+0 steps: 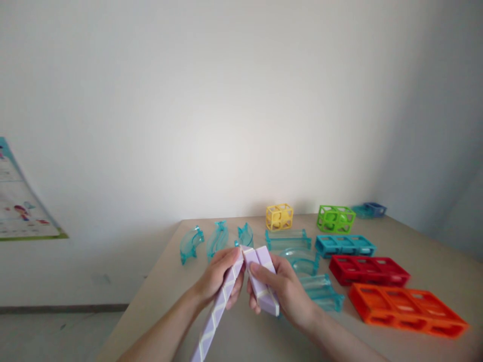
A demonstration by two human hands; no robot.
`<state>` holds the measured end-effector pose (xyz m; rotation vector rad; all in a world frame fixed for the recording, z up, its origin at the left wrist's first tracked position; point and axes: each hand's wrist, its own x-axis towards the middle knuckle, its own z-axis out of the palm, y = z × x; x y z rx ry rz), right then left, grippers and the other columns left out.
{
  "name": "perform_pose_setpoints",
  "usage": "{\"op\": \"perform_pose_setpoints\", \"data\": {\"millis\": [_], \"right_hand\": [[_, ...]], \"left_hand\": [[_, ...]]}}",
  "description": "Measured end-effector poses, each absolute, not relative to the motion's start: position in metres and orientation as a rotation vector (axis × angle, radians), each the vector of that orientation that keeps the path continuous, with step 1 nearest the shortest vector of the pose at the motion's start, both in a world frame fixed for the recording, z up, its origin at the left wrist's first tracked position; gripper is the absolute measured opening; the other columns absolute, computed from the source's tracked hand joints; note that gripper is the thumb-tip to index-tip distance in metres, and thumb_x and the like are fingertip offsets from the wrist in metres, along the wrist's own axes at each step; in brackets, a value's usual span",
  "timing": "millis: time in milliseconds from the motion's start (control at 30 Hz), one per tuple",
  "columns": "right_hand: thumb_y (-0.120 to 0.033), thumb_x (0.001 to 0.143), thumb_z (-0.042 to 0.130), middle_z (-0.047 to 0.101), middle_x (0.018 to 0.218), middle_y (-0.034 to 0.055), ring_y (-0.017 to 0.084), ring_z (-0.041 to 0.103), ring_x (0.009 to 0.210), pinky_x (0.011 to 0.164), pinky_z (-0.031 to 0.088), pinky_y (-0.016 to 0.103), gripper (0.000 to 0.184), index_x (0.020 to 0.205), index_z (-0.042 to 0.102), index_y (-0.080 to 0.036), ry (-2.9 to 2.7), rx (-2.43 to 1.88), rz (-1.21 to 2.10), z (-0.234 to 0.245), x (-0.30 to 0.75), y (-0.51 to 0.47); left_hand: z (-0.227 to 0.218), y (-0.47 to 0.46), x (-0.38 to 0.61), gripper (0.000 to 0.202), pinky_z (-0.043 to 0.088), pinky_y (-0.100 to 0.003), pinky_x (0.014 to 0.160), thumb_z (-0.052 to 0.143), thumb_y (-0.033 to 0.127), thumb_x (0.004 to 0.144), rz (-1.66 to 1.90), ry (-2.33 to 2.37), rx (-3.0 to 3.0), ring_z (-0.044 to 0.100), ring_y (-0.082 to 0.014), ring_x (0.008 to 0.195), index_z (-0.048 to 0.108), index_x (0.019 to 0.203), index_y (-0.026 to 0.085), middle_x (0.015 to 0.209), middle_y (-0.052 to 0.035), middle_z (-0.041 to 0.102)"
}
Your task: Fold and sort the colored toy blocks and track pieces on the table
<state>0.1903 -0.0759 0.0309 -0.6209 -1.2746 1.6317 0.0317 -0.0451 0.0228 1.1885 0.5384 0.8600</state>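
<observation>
A lilac and white snake puzzle (217,312) is held between both hands, above the table's near part. Its long straight stretch slants down toward me on the left, and a folded stretch lies doubled side by side on the right. My left hand (214,277) is closed round the upper end of the straight stretch. The folded stretch is gripped by my right hand (287,287), with the thumb pressed on its face and fingers beneath. The two stretches meet at a bend between the hands. Parts of the puzzle are hidden by the fingers.
On the table (151,311) lie several clear teal track pieces (218,240). To the right are an orange frame block (407,309), a red one (369,270) and a blue one (345,245). Yellow (279,217) and green (335,219) frames stand near the wall.
</observation>
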Motion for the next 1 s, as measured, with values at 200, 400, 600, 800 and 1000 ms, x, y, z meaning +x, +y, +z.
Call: {"op": "perform_pose_setpoints", "data": {"millis": [200, 400, 600, 800, 1000], "right_hand": [[-0.046, 0.082, 0.064, 0.061, 0.070, 0.0015, 0.012, 0.058, 0.048, 0.045, 0.044, 0.022, 0.033, 0.086, 0.055, -0.015, -1.330, -0.694, 1.468, 0.038, 0.194, -0.079], [-0.047, 0.085, 0.062, 0.054, 0.065, -0.0011, 0.011, 0.048, 0.058, 0.053, 0.037, 0.021, 0.032, 0.082, 0.057, -0.016, -1.733, -0.806, 0.909, 0.087, 0.214, -0.055], [-0.041, 0.090, 0.056, 0.053, 0.064, -0.0030, 0.011, 0.043, 0.057, 0.055, 0.033, 0.022, 0.024, 0.087, 0.059, -0.017, -1.979, -0.642, 0.380, 0.162, 0.233, -0.037], [-0.037, 0.091, 0.055, 0.062, 0.072, 0.0010, 0.013, 0.051, 0.062, 0.061, 0.037, 0.023, 0.020, 0.093, 0.059, -0.018, -2.098, -0.565, 0.212, 0.167, 0.231, -0.038], [-0.028, 0.090, 0.050, 0.059, 0.074, 0.0009, 0.013, 0.051, 0.063, 0.058, 0.031, 0.024, 0.011, 0.084, 0.054, -0.020, -2.180, -0.841, -0.165, 0.160, 0.223, -0.032]], "left_hand": [[0.037, -0.047, 0.026, 0.040, 0.032, -0.017, 0.027, 0.051, 0.050, 0.087, 0.831, 0.567, 1.371, 0.052, -0.0118, 0.028, 0.058, 0.076, 0.012, 0.048, 0.0006, 0.057], [0.108, -0.044, 0.022, 0.053, 0.032, -0.018, 0.036, 0.034, 0.051, 0.094, 0.800, 0.772, 1.745, 0.053, -0.0103, 0.036, 0.056, 0.067, 0.012, 0.046, -0.0013, 0.055], [0.175, -0.047, 0.038, 0.035, 0.036, -0.019, 0.044, 0.036, 0.049, 0.095, 1.021, 0.731, 1.892, 0.048, -0.0072, 0.044, 0.049, 0.085, 0.017, 0.062, 0.0026, 0.055], [0.170, -0.052, 0.053, 0.031, 0.024, -0.017, 0.036, 0.035, 0.049, 0.095, 1.246, 0.768, 1.934, 0.033, -0.0056, 0.037, 0.045, 0.085, 0.021, 0.052, 0.0086, 0.038], [0.169, -0.041, 0.047, 0.033, 0.025, -0.020, 0.043, 0.043, 0.047, 0.092, 1.290, 1.110, 2.010, 0.037, -0.0077, 0.041, 0.049, 0.075, 0.020, 0.054, 0.0061, 0.045]]}}
